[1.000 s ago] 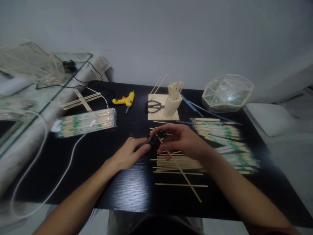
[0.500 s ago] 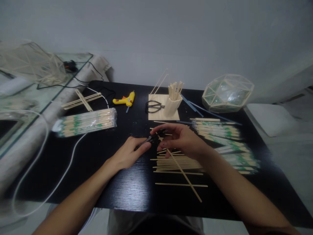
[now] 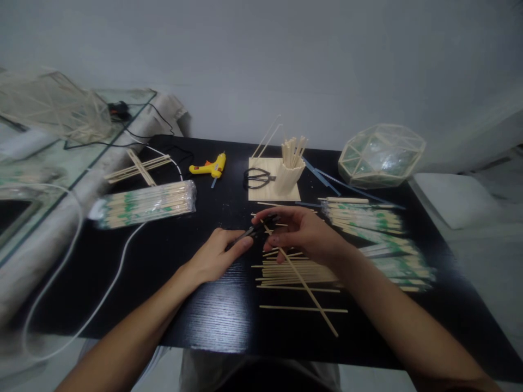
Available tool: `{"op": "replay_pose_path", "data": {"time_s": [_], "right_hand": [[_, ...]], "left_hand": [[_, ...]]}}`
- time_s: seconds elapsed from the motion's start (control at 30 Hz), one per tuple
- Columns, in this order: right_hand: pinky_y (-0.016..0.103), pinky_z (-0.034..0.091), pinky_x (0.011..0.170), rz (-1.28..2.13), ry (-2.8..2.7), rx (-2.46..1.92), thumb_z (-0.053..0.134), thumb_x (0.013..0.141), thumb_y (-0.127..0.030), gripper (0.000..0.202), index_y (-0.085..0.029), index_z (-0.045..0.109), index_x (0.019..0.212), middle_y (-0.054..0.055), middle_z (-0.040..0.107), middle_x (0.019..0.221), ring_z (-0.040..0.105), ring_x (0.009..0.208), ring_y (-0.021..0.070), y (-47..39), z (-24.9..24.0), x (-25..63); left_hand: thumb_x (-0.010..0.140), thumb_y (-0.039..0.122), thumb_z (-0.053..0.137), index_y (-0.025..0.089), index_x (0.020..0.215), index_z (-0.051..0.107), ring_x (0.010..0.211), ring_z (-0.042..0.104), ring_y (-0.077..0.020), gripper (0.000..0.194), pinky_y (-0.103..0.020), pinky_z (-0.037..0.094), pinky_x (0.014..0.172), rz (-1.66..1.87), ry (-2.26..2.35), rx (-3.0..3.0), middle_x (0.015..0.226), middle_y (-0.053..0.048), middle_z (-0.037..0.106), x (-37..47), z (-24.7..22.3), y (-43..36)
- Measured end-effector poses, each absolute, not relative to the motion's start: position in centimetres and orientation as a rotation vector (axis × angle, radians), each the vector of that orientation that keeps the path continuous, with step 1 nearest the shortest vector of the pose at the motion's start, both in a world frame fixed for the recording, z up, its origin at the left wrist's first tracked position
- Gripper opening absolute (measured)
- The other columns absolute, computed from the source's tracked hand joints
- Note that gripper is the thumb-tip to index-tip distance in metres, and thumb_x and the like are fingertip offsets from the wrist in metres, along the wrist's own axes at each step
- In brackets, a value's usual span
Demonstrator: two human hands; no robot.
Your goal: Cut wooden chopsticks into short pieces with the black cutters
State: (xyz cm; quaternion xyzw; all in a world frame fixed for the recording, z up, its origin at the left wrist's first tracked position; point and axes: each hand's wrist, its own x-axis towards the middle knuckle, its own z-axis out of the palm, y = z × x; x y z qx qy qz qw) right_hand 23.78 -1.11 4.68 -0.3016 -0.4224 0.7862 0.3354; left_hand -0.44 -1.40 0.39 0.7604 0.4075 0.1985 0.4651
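Observation:
My left hand point(image 3: 218, 253) is closed around the handles of dark pliers point(image 3: 256, 230), with the thumb along the near side. Between the fingers of my right hand point(image 3: 304, 231) is a thin wooden chopstick point(image 3: 306, 286), which slants down toward the table's front edge. Its upper end meets the head of the pliers, where my right fingertips also are; dark jaws and fingers hide the exact contact. Below my right hand lie several loose chopsticks point(image 3: 294, 275) side by side, and a single one point(image 3: 302, 308) lies nearer to me.
A chopstick-built cup point(image 3: 289, 179) holding sticks stands on a wooden board point(image 3: 257, 194) beside black scissors point(image 3: 257, 178). Left of it lies a yellow glue gun point(image 3: 210, 166). Wrapped chopstick packs point(image 3: 149, 204) flank my hands. A faceted stick frame point(image 3: 382, 155) sits back right. A white cable point(image 3: 118, 272) loops left.
Almost nothing differs. Both hands, the pliers and the chopstick keep their positions; the whole view has shifted very slightly.

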Motion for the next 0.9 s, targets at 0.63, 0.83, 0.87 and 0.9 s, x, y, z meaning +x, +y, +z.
{"op": "replay_pose_path", "data": {"time_s": [0.63, 0.83, 0.87, 0.9], "right_hand": [[0.023, 0.067, 0.06, 2.065, -1.078, -0.783, 0.088, 0.075, -0.014, 0.044, -0.021, 0.075, 0.116, 0.008, 0.07, 0.132, 0.076, 0.083, 0.0154, -0.96, 4.21, 23.92], [0.023, 0.067, 0.058, 2.062, -1.052, -0.791, 0.089, 0.074, -0.014, 0.044, -0.021, 0.076, 0.116, 0.008, 0.069, 0.131, 0.077, 0.083, 0.016, -0.8, 4.11, 23.99], [0.023, 0.066, 0.058, 2.064, -1.051, -0.796, 0.089, 0.074, -0.014, 0.045, -0.021, 0.076, 0.116, 0.009, 0.069, 0.132, 0.077, 0.083, 0.016, -0.77, 4.11, 24.01], [0.023, 0.066, 0.058, 2.065, -1.051, -0.799, 0.09, 0.074, -0.014, 0.045, -0.022, 0.075, 0.116, 0.009, 0.069, 0.133, 0.077, 0.083, 0.016, -0.74, 4.12, 24.03]], "left_hand": [[0.103, 0.059, 0.038, 0.016, 0.066, 0.053, 0.056, 0.037, -0.0093, 0.058, -0.025, 0.026, 0.055, 0.482, 1.029, 1.857, 0.057, 0.005, 0.042, -0.34, 0.26, -1.46], [0.103, 0.059, 0.038, 0.016, 0.062, 0.046, 0.055, 0.032, -0.0082, 0.059, -0.026, 0.023, 0.055, 0.493, 1.075, 1.888, 0.058, 0.005, 0.034, -0.37, 0.16, -1.33], [0.103, 0.058, 0.038, 0.016, 0.063, 0.047, 0.055, 0.032, -0.0081, 0.059, -0.026, 0.023, 0.055, 0.488, 1.069, 1.892, 0.059, 0.005, 0.035, -0.41, 0.18, -1.27], [0.103, 0.058, 0.039, 0.016, 0.064, 0.048, 0.055, 0.032, -0.0082, 0.058, -0.026, 0.023, 0.055, 0.483, 1.064, 1.897, 0.059, 0.005, 0.035, -0.45, 0.2, -1.21]]}}
